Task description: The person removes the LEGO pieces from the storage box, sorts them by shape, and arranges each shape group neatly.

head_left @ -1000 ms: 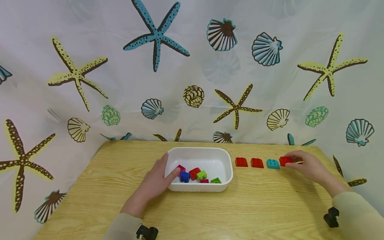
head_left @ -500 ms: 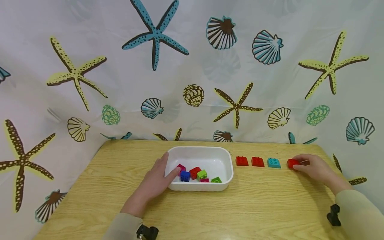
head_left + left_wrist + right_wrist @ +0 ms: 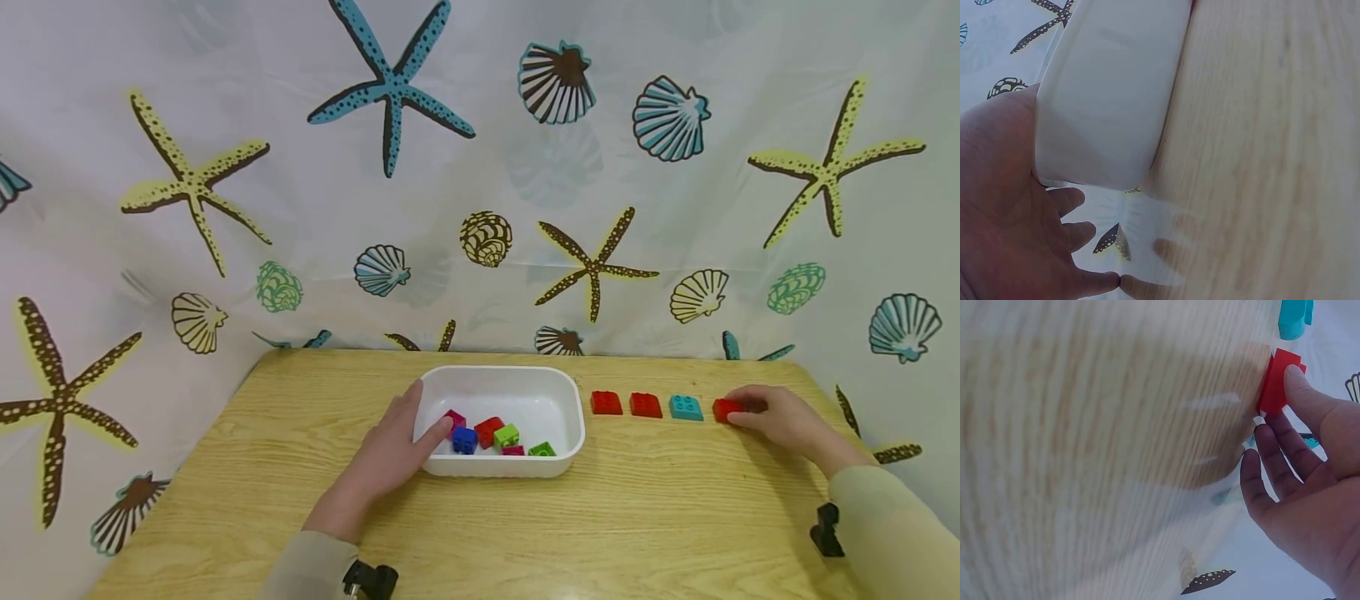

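Observation:
My right hand [image 3: 776, 418] pinches a red toy building brick [image 3: 727, 411] between thumb and fingers at the right end of a row. The right wrist view shows the thumb flat on this red brick [image 3: 1281, 380], close over the wooden surface. Left of it lie a turquoise brick [image 3: 686, 407], a red brick [image 3: 646, 406] and another red brick [image 3: 606, 403]. My left hand [image 3: 390, 446] holds the left end of a white tray [image 3: 517, 468], thumb over the rim and fingers along the outer wall. In the left wrist view the tray's outer side [image 3: 1107, 94] rises beside the palm.
Inside the tray lie a blue brick [image 3: 464, 440], a red brick [image 3: 489, 432], a lime brick [image 3: 506, 436], a green brick [image 3: 542, 450] and two pink ones. The wooden table [image 3: 525, 542] ends at a white curtain [image 3: 450, 325] printed with shells and starfish.
My right hand has shifted the red brick rightward, then slightly back left, and a gap now shows between it and the turquoise brick. The left hand and tray stay put.

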Demonstrator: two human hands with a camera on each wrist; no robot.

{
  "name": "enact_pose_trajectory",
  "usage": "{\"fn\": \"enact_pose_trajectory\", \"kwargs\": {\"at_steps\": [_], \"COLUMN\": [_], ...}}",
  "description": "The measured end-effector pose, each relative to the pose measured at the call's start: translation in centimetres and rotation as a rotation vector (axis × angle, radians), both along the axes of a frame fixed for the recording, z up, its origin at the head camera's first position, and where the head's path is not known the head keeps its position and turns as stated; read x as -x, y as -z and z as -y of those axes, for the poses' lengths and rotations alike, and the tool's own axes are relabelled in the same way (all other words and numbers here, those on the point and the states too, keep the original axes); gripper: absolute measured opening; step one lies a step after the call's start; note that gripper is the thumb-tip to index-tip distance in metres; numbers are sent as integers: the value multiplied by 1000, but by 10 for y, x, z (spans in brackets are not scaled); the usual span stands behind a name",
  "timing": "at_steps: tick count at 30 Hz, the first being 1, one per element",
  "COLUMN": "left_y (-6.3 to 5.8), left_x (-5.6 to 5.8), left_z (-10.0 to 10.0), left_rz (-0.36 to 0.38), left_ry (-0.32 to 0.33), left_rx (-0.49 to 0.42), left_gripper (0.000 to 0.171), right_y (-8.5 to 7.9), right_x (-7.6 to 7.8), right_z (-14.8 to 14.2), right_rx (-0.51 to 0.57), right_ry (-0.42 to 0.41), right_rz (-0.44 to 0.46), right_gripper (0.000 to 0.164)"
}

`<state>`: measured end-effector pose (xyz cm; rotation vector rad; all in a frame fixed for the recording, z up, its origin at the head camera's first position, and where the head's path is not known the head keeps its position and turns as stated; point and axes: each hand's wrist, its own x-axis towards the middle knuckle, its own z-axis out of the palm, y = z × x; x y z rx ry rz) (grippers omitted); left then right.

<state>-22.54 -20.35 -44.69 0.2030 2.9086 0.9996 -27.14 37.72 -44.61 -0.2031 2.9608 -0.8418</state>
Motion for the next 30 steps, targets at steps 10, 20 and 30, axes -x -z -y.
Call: {"fn": "enact_pose_trajectory", "kwargs": {"at_steps": [10,20,30], "left_y": [1,3,3], "left_x": [1,2,1], "left_z": [-1,0,1], "left_rz": [-2,-6,-1], "left_ry": [3,7,-3], "left_rx": [6,14,2], "left_gripper": [99,98,99], "right_y": [1,3,-19], "right_x": [1,-1,0], "right_z": [1,1,38], "right_rx": [1,5,30], "right_ry": [-1,41,46], "right_rz": [16,-3,-159], "right_gripper": [43,57,63]}}
